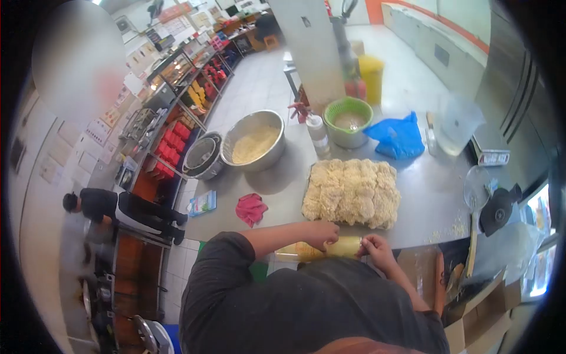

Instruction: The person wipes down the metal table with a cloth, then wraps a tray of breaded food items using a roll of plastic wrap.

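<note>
On my feed, a steel table (284, 205) spans the middle. Toward its near right sits a slab of pale food (352, 192), a bowl (266, 158) far left of it, a blue bag (400, 138) far right. The yellow packet (343, 248) lies at the near edge. I see the right hand (377, 249) nearly closed, pinching its right end; the left hand (322, 234), half-curled, touches its top, grip unclear.

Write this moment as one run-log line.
left hand: at yellow packet | right hand: pinching packet's end | packet: by near edge of table | beyond: pale lumpy pieces
</note>
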A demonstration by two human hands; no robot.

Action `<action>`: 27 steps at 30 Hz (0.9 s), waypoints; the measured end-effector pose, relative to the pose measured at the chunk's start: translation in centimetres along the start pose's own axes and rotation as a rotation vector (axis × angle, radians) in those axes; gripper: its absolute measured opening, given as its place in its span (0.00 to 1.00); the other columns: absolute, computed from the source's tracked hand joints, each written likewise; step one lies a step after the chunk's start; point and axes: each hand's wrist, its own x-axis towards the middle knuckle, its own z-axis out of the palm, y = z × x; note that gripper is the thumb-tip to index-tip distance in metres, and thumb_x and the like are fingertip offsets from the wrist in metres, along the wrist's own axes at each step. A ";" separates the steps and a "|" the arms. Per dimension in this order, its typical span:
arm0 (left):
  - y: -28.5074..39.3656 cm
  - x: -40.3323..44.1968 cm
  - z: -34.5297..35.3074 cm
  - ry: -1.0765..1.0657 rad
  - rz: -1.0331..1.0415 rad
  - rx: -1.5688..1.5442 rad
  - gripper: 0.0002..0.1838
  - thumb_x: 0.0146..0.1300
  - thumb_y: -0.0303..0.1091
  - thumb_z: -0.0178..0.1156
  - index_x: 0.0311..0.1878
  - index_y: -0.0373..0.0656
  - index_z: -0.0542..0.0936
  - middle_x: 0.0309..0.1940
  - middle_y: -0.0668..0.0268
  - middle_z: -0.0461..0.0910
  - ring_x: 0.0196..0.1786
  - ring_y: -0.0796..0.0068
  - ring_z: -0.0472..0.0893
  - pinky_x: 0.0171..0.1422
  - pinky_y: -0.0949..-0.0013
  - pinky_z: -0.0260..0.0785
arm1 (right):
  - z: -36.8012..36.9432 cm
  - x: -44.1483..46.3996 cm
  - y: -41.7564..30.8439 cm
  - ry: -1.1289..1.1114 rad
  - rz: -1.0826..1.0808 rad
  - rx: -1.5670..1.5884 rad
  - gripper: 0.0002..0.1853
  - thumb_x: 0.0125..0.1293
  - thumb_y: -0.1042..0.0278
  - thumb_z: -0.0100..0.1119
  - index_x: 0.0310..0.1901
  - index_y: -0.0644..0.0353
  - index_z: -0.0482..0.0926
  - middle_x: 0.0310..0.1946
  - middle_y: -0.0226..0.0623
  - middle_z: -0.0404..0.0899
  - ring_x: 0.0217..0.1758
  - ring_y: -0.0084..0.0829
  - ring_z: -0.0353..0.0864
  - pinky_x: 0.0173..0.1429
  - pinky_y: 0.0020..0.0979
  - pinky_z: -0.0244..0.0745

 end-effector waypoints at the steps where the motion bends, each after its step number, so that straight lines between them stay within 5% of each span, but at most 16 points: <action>1: 0.8 -0.6 -0.9 -0.012 -0.090 -0.151 0.18 0.54 0.40 0.77 0.35 0.43 0.77 0.50 0.60 0.78 0.52 0.55 0.80 0.55 0.54 0.74 | -0.1 0.1 0.0 0.019 0.014 -0.001 0.09 0.82 0.66 0.56 0.47 0.65 0.79 0.33 0.35 0.84 0.36 0.29 0.87 0.46 0.34 0.86; 8: 3.3 -2.1 -1.3 0.217 -0.155 -0.170 0.12 0.63 0.39 0.71 0.41 0.43 0.81 0.41 0.59 0.83 0.49 0.52 0.82 0.53 0.51 0.73 | 0.9 1.4 -2.7 0.036 0.020 -0.139 0.11 0.82 0.60 0.55 0.46 0.59 0.75 0.31 0.31 0.79 0.32 0.27 0.80 0.38 0.32 0.79; 10: 4.3 -1.3 -2.3 0.165 -0.210 -0.140 0.12 0.65 0.42 0.69 0.42 0.44 0.82 0.38 0.57 0.83 0.48 0.50 0.83 0.51 0.50 0.75 | 2.0 1.8 -4.1 0.003 -0.139 -0.733 0.13 0.80 0.57 0.59 0.50 0.60 0.74 0.32 0.38 0.80 0.37 0.33 0.83 0.44 0.39 0.79; 11: 4.6 -0.9 -2.4 0.120 -0.245 -0.076 0.12 0.66 0.42 0.68 0.43 0.45 0.82 0.39 0.57 0.84 0.47 0.49 0.85 0.50 0.49 0.76 | 2.9 1.7 -4.7 0.013 -0.085 -0.790 0.19 0.77 0.51 0.62 0.54 0.59 0.75 0.38 0.48 0.84 0.45 0.44 0.85 0.50 0.45 0.77; 15: 5.9 0.8 -1.2 0.047 -0.338 0.029 0.14 0.67 0.41 0.65 0.48 0.43 0.83 0.38 0.53 0.86 0.43 0.47 0.87 0.44 0.47 0.77 | 5.0 1.8 -7.6 -0.243 0.035 -1.269 0.25 0.72 0.42 0.63 0.57 0.55 0.78 0.47 0.56 0.87 0.51 0.57 0.86 0.54 0.50 0.78; 19: 6.8 1.4 -2.0 -0.123 -0.622 0.037 0.21 0.59 0.48 0.73 0.49 0.44 0.87 0.43 0.57 0.89 0.47 0.52 0.89 0.48 0.52 0.79 | 4.3 2.5 -6.9 -0.269 0.054 -1.362 0.21 0.71 0.45 0.63 0.51 0.54 0.84 0.42 0.54 0.87 0.47 0.57 0.86 0.53 0.51 0.79; 22: 6.5 0.6 -2.8 -0.305 -0.588 0.196 0.28 0.48 0.51 0.81 0.50 0.44 0.89 0.46 0.59 0.90 0.51 0.57 0.89 0.51 0.54 0.80 | 3.7 2.1 -6.0 -0.294 -0.065 -1.297 0.17 0.71 0.48 0.61 0.45 0.52 0.88 0.39 0.53 0.87 0.45 0.56 0.87 0.51 0.52 0.79; 27: 4.1 0.4 0.2 -0.396 -0.546 0.306 0.29 0.45 0.50 0.83 0.50 0.46 0.91 0.48 0.61 0.90 0.53 0.59 0.88 0.52 0.54 0.80 | 3.4 1.4 -5.3 -0.358 -0.003 -1.222 0.14 0.73 0.53 0.60 0.46 0.52 0.90 0.40 0.53 0.87 0.45 0.56 0.86 0.51 0.50 0.79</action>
